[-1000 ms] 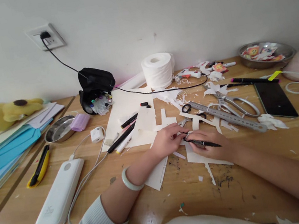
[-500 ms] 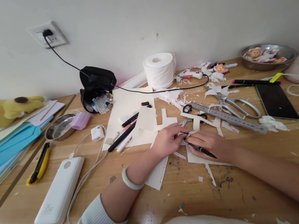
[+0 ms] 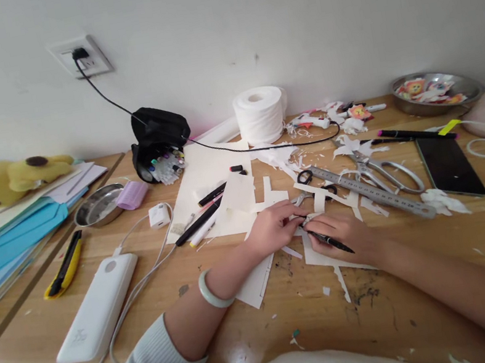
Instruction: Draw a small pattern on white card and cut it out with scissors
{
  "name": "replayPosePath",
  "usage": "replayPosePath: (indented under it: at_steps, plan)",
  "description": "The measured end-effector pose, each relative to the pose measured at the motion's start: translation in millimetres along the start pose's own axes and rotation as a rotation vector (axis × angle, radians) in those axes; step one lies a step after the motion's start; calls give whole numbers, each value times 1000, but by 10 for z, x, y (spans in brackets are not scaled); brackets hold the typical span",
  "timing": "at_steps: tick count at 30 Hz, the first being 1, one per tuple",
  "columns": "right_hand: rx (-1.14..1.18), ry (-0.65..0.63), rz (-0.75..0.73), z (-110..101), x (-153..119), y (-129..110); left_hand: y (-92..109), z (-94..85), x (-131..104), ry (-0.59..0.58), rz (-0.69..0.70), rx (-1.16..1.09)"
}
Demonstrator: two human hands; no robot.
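My right hand (image 3: 348,235) is closed round a black pen (image 3: 335,244), whose back end slants down to the right over the desk. Close against it, my left hand (image 3: 276,225) pinches a small white piece of paper (image 3: 309,217), mostly covered by the fingers. The pen's tip is near the left fingertips, but the exact contact is too small to see. Under and around both hands lie white paper sheets (image 3: 257,285) and cut strips. Just beyond the fingers are small black-handled scissors (image 3: 305,178), partly under paper scraps.
A steel ruler (image 3: 375,190), large scissors (image 3: 394,173) and a phone (image 3: 450,167) lie to the right. Behind stand a tissue roll (image 3: 260,117) and a metal bowl (image 3: 439,103). On the left are a power bank (image 3: 99,310), a yellow cutter (image 3: 64,266) and a pen case (image 3: 157,149).
The pen in my right hand has tilted slightly, its back end shifting a little to the right. My left hand keeps its place; the whole view has moved very slightly.
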State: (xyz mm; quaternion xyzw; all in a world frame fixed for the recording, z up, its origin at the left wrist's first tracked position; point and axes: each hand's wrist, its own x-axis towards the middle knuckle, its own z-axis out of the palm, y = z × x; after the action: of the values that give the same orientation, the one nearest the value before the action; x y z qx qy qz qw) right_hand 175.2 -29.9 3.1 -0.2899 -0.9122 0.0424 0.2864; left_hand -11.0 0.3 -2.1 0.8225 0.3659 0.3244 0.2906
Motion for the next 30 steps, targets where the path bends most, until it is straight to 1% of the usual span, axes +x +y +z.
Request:
replayPosePath:
  at_steps: [5,8,10,13,15,18,20,24,30]
  plan:
    - [29,-4,66,19,-23,7,2,-2,-1,7,12,5]
    - [61,31,166,53,-51,23,4,-6,-3,1,9,6]
    - [156,58,289,63,-57,50,8,-8,-3,-5,4,6]
    - [365,93,529,52,-29,115,14,-7,-1,-13,-8,1]
    - [480,88,676,36,8,159,18,-8,1,-18,-13,1]
    - [610,65,805,24,52,198,24,-14,2,-24,-24,9]
    - [641,54,819,28,60,205,27,-19,1,-28,-31,5]
    - [628,43,773,44,44,209,25,-21,0,-33,-38,0]
    - [645,30,771,43,37,221,22,-19,3,-21,-32,10]
